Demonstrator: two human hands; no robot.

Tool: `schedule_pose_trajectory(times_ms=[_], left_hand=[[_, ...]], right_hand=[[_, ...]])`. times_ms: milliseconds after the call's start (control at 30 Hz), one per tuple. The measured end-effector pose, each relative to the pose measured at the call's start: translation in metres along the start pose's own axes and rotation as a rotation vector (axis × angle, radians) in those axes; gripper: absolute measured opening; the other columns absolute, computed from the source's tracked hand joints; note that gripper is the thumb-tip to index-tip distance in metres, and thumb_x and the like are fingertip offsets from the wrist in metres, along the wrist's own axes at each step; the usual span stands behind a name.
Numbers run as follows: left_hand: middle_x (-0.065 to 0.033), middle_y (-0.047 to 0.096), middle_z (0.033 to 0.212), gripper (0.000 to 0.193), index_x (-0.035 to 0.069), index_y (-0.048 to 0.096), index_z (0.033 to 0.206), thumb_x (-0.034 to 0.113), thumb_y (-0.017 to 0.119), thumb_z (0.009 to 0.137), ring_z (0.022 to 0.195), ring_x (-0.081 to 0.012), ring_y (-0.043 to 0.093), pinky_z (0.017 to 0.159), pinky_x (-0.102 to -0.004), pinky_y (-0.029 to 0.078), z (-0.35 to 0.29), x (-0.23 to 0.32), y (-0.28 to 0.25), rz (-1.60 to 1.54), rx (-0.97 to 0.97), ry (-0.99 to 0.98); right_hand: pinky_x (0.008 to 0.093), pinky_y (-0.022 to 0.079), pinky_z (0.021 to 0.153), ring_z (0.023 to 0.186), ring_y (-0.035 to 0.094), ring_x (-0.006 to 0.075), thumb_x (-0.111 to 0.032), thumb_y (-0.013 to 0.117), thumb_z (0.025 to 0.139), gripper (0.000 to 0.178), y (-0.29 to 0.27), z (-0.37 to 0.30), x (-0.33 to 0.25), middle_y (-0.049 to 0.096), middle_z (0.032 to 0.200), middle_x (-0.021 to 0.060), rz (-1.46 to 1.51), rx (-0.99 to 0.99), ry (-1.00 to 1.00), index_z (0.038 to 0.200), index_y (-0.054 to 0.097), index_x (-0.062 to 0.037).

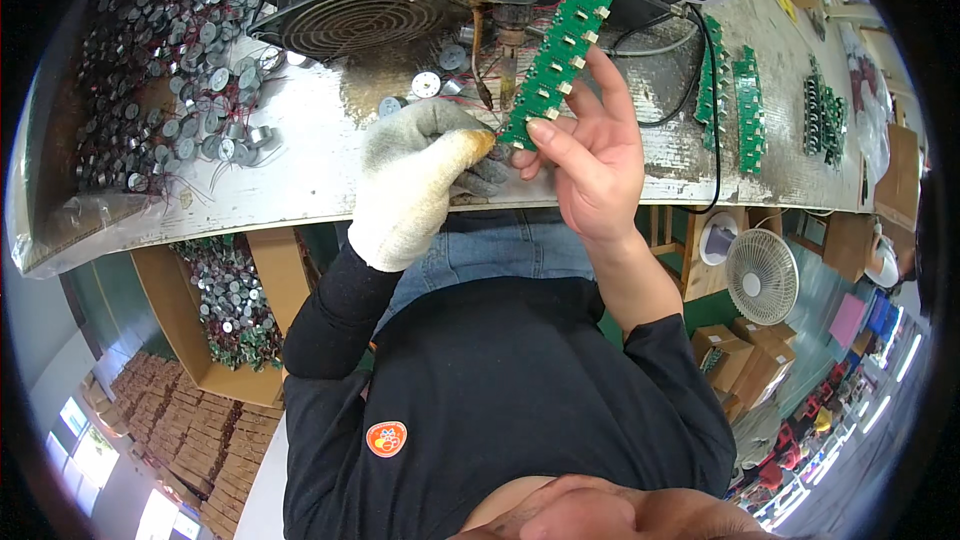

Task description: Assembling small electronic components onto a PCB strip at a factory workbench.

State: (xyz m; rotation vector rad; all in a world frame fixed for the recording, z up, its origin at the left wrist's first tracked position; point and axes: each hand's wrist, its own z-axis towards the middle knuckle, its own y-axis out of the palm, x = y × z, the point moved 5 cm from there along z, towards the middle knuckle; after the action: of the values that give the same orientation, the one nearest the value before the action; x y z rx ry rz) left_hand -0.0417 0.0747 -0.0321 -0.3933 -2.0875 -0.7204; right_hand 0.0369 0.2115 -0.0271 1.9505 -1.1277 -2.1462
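Note:
A long green circuit board strip (560,60) with a row of white connectors is tilted up in front of me. My right hand (598,145) is bare and closed on the strip's lower part, thumb on its face. My left hand (415,165), in a soiled white work glove, is pinched at the strip's bottom end. What lies between those gloved fingertips is too small to make out. Just above them, a thin soldering tip (484,90) points down from a metal stand. Round silver motors (426,85) lie on the bench behind the left hand.
A heap of small wired motors (200,90) covers the bench's left. A black fan with a round grille (360,22) stands at the back. More green board strips (747,110) lie at right, past a black cable (716,130). Below the left edge sits a carton (270,285) of motors.

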Motion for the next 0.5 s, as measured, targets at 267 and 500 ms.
schedule_pose_trajectory(times_ms=[267,500], left_hand=[[-0.0082,0.064,0.079,0.014,-0.004,0.060,0.094,0.008,0.057,0.088,0.067,-0.0126,0.063,0.059,-0.0246,0.052,-0.0021,0.0058,0.0015,-0.039,-0.001,0.031],[-0.0084,0.065,0.080,0.014,-0.003,0.060,0.094,0.009,0.057,0.088,0.067,-0.0129,0.063,0.060,-0.0251,0.052,-0.0026,0.0045,0.0001,-0.023,-0.021,0.080]], right_hand=[[0.0257,0.054,0.053,0.073,0.066,0.0199,0.012,0.056,0.083,0.072,0.0041,-0.0002,-0.0027,0.053,0.120,0.0200,-0.010,-0.013,-0.013,0.145,0.025,-0.0062],[0.0258,0.055,0.054,0.072,0.066,0.0196,0.012,0.056,0.083,0.071,0.0035,-0.0007,-0.0024,0.056,0.115,0.0186,0.003,-0.018,-0.023,0.144,0.025,-0.0054]])
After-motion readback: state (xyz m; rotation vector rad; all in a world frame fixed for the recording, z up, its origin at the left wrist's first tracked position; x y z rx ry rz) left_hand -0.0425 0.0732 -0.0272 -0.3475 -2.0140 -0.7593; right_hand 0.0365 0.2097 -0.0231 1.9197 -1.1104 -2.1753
